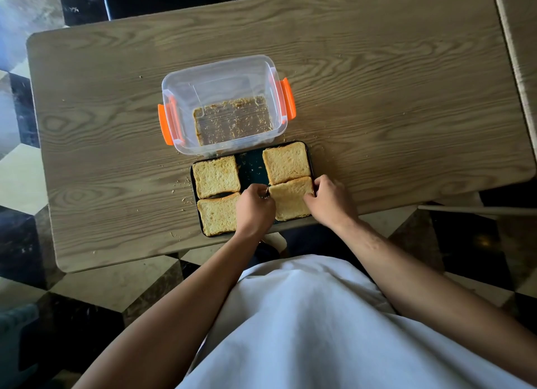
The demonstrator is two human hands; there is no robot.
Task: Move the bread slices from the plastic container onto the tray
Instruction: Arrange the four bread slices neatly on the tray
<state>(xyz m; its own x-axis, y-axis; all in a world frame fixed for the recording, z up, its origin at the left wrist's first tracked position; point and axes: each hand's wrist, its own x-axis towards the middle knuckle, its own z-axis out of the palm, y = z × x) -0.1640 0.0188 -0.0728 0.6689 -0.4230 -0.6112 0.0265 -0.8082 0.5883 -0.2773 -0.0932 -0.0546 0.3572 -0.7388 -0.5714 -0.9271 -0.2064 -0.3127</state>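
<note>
Now, from the head view, both hands are pinching the near-right bread slice (290,198) on the tray (251,167): the left hand (255,207) is gripping its left edge, the right hand (328,199) its right edge, fingers curled shut, equally near. Three other slices are lying flat around it. The plastic container (223,103), just beyond on the desk (377,98), is holding only crumbs. No readable writing is showing.

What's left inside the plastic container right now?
The plastic container holds no bread slices, only crumbs scattered over its bottom. Its clear walls hide nothing.
</note>
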